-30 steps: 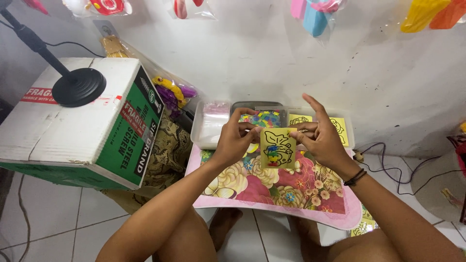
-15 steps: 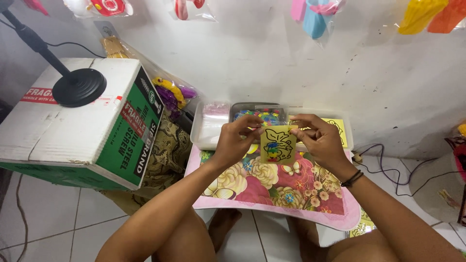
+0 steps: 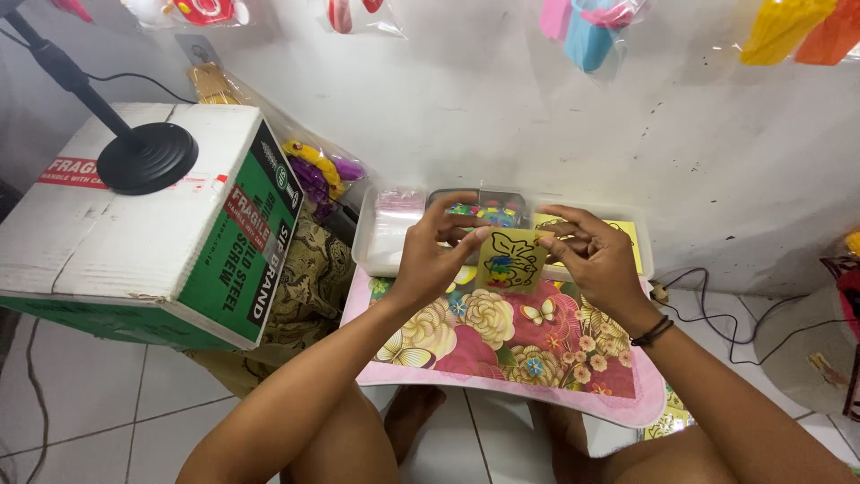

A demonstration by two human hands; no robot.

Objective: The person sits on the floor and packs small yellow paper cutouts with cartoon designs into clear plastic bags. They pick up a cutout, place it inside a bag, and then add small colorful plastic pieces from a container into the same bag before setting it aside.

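Note:
A small yellow card (image 3: pixel 511 260) with a black outline drawing, partly coloured in, is held upright between both hands. My left hand (image 3: pixel 436 255) pinches its left edge and my right hand (image 3: pixel 596 255) holds its right edge, a dark band on that wrist. The card hangs above a flowered pink lap tray (image 3: pixel 502 345). Just behind it lies a clear plastic tray (image 3: pixel 381 242) with more yellow cards (image 3: pixel 627 235) and a small box of coloured bits (image 3: pixel 488 213).
A large white and green cardboard box (image 3: pixel 161 233) stands at the left with a black round stand base (image 3: pixel 148 157) on top. Bagged toys (image 3: pixel 318 170) lean against the white wall. Cables (image 3: pixel 717 314) run over the tiled floor at the right.
Both hands have lifted the card slightly and drawn it closer together, with the right fingers curling from spread to gripping its edge.

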